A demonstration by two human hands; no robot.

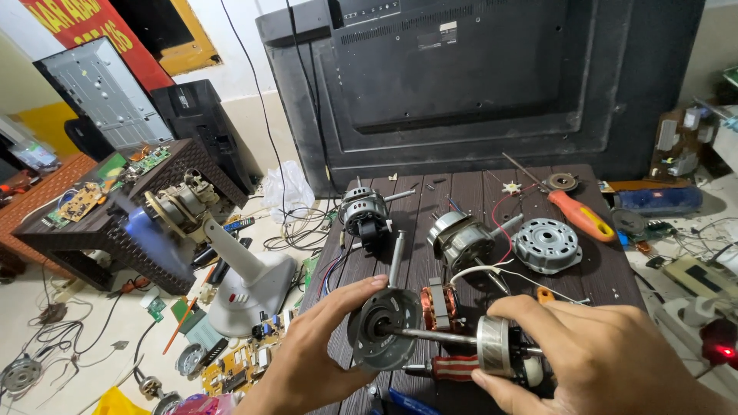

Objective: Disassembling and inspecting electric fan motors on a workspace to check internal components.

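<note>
A: Left side?
B: Fan base point(250, 280) on floor. Left hand point(319, 342) grips end cap point(382, 327) above counter point(461, 192).
A: Right?
B: Right hand point(592, 357) closed on rotor point(496, 346); its shaft point(430, 336) goes through the cap. Stator point(440, 306) just behind, motors point(365, 211) farther back, screwdriver point(580, 214) at right.

You see a big black TV back point(477, 77) far off, an orange screwdriver point(578, 214) at right, and a white fan stand point(246, 280) on the left floor.
</note>
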